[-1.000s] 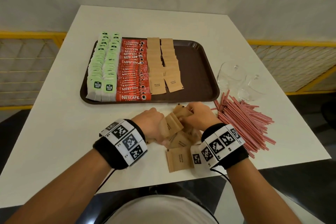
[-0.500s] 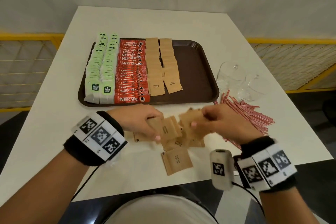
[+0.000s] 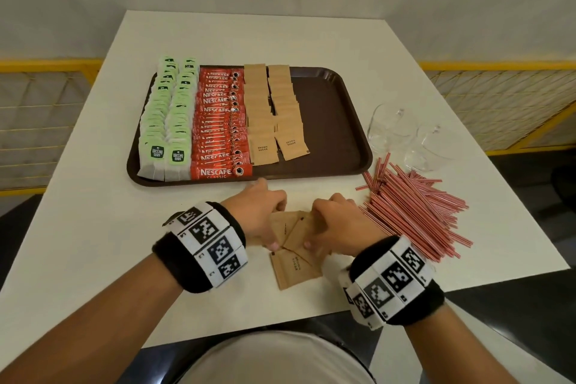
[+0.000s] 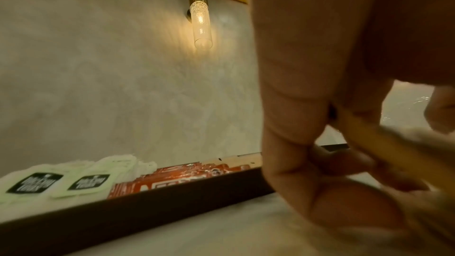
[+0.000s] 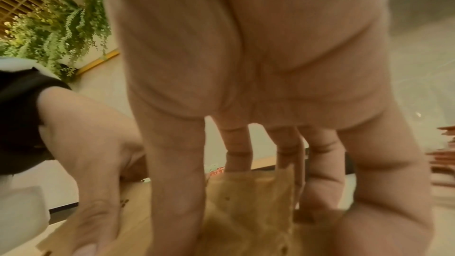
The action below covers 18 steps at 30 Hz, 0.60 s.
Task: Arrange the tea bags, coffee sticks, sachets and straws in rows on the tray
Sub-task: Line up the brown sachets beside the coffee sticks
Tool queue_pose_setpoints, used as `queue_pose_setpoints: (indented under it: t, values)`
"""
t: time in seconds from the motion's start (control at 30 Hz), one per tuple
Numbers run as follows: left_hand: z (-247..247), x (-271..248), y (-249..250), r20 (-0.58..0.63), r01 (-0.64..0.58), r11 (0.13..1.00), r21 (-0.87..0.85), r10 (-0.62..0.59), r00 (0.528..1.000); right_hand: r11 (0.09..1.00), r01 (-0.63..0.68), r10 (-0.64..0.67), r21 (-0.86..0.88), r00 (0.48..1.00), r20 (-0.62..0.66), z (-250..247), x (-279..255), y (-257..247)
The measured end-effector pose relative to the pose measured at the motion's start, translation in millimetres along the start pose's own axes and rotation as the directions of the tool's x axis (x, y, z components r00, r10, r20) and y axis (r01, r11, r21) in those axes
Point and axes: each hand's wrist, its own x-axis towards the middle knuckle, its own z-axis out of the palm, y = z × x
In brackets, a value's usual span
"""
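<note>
Brown paper sugar sachets (image 3: 297, 235) sit bunched on the white table (image 3: 93, 227) just in front of the dark brown plastic tray (image 3: 336, 121), and both hands are down on them. Left hand (image 3: 260, 212) arches over the pile's left side, its fingers (image 4: 293, 124) curled and pinching a sachet edge, thumb tip pressing low on the heap. Right hand (image 3: 335, 224) mirrors it on the right side, fingers (image 5: 177, 163) pointing down and closing round a sachet between thumb and fingertips. One more sachet (image 3: 294, 268) lies flat on the near side of the pile, touching it, clear of both hands.

On the tray: two rows of green-tagged white tea bags (image 3: 165, 121) at the left end, one row of red Nescafe coffee sticks (image 3: 218, 125) beside them, two rows of brown sachets (image 3: 271, 112) next; too overlapped to count singly. Right of the tray, a loose heap of red-and-white striped straws (image 3: 414, 212), and two clear glass cups (image 3: 405, 137) beyond it.
</note>
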Motion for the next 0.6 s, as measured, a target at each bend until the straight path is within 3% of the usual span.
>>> queue_pose_setpoints:
  t: [0.13, 0.37, 0.47, 0.6]
  values:
    - [-2.9, 0.1, -7.7, -0.04, -0.016, 0.999, -0.039, 0.015, 0.999, 0.999, 0.005, -0.006, 0.045, 1.0, 0.021, -1.2, 8.3, -3.3]
    - [-7.4, -7.3, -19.4, -0.092, -0.085, 0.917, -0.389, 0.053, 0.994, 0.978, 0.129, -0.136, 0.162, 0.99, 0.032, 0.6, 9.0, -3.2]
    - [-12.6, -11.4, -24.9, -0.171, -0.14, 0.814, -0.564, 0.05, 0.984, 0.923, 0.142, -0.141, 0.358, 0.99, -0.028, 0.9, 10.7, -0.4]
    - [-16.9, -12.5, -29.0, -0.245, -0.189, 0.592, -0.783, -0.014, 0.969, 0.783, 0.157, -0.173, 0.602, 0.984, -0.031, -1.0, 12.8, -2.4]
